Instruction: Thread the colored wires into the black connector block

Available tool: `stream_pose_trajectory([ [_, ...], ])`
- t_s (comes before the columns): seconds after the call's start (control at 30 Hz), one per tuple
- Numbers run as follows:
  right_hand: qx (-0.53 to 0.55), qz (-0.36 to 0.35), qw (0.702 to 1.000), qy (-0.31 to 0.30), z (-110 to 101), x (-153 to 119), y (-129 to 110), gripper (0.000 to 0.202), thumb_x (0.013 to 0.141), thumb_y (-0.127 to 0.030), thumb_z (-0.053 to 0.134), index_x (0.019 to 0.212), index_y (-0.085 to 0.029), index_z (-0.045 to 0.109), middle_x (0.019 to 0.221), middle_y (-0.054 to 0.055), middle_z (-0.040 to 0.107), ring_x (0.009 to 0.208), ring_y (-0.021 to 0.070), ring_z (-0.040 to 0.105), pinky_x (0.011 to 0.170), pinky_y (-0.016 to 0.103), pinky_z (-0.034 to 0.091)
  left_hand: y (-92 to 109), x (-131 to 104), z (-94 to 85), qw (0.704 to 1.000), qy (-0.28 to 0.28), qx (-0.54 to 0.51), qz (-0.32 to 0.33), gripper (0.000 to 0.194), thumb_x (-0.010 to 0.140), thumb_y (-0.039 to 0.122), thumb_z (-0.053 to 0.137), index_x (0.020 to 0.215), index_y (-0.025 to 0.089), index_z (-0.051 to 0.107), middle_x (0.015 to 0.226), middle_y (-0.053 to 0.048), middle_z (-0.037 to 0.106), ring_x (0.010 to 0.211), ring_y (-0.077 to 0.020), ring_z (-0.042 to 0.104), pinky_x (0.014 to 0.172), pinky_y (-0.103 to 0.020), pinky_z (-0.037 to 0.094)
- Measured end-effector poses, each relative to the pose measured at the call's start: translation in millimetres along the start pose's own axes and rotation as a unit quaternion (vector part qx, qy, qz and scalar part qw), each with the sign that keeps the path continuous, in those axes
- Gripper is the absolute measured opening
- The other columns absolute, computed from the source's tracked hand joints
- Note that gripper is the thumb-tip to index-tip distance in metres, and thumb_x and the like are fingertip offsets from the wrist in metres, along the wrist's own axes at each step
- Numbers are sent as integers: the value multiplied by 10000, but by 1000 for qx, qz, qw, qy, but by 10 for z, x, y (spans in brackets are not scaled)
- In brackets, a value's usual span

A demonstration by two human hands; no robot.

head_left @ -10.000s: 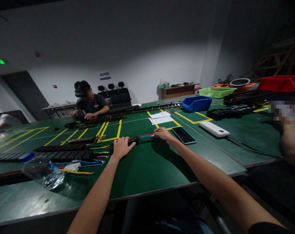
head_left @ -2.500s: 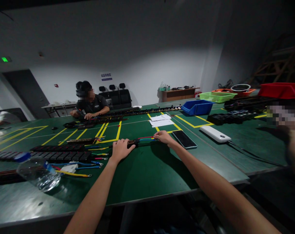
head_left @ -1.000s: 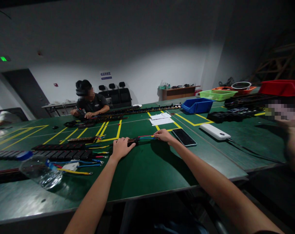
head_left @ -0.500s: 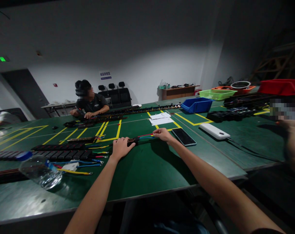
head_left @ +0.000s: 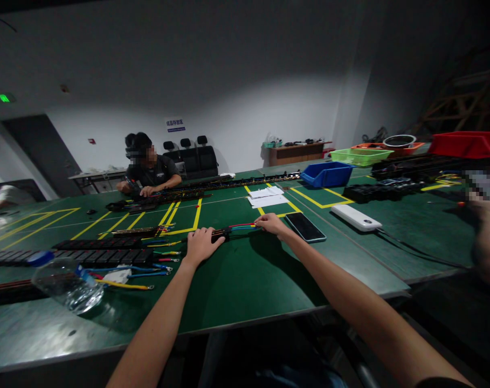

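Observation:
My left hand (head_left: 201,245) is laid over a narrow black bar (head_left: 219,235) on the green table, its fingers curled around it. Red, blue and green wires (head_left: 243,227) come out of the bar's right end. Their far ends are pinched in the fingertips of my right hand (head_left: 271,223), which hides the tips. To the left lie long black segmented strips (head_left: 115,258) with coloured leads ending in ring terminals. A phone (head_left: 305,227) is just right of my right hand.
A tilted clear water bottle (head_left: 69,284) is at left front. White papers (head_left: 266,196), a blue bin (head_left: 326,174) and a white power bank (head_left: 356,217) with a cable lie beyond my right hand. A co-worker (head_left: 153,172) sits across the table; another person's hand (head_left: 487,207) is at far right.
My two hands and the wires stay almost in place. The other person's hand at far right has shifted slightly further right.

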State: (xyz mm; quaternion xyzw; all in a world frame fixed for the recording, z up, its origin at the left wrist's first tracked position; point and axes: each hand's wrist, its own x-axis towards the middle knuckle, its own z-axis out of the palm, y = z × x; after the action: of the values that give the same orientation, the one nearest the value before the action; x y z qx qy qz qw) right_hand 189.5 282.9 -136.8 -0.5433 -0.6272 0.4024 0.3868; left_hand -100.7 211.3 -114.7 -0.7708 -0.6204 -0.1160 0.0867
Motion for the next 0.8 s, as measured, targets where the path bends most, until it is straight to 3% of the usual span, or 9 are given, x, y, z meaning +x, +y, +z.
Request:
stream_pose_trajectory([
  [0.2, -1, 10, 1000, 27, 18, 19, 19, 181, 756, -198, 702, 905, -116, 764, 740, 35, 710, 590, 108, 550, 556, 216, 410, 23, -14, -46, 1000, -10, -2, -2, 660, 960, 726, 329, 1221, 214, 654, 1196, -132, 694, 1115, -309, 610, 959, -448, 413],
  [0.5, -10, -10, 1000, 5, -13, 26, 45, 143, 775, -198, 688, 836, -102, 774, 710, 44, 706, 594, 110, 558, 544, 211, 412, 37, -15, -57, 1000, -18, 2, -12, 651, 962, 716, 339, 1232, 213, 650, 1211, -138, 691, 1130, -313, 602, 968, -452, 402],
  [0.8, 18, -69, 995, 68, 12, 13, -5, 224, 717, -163, 712, 923, -103, 779, 797, 58, 737, 719, 148, 631, 673, 245, 489, 21, -8, -50, 1000, -6, 1, -4, 648, 955, 722, 348, 1211, 215, 660, 1174, -134, 696, 1101, -322, 619, 945, -455, 419],
])
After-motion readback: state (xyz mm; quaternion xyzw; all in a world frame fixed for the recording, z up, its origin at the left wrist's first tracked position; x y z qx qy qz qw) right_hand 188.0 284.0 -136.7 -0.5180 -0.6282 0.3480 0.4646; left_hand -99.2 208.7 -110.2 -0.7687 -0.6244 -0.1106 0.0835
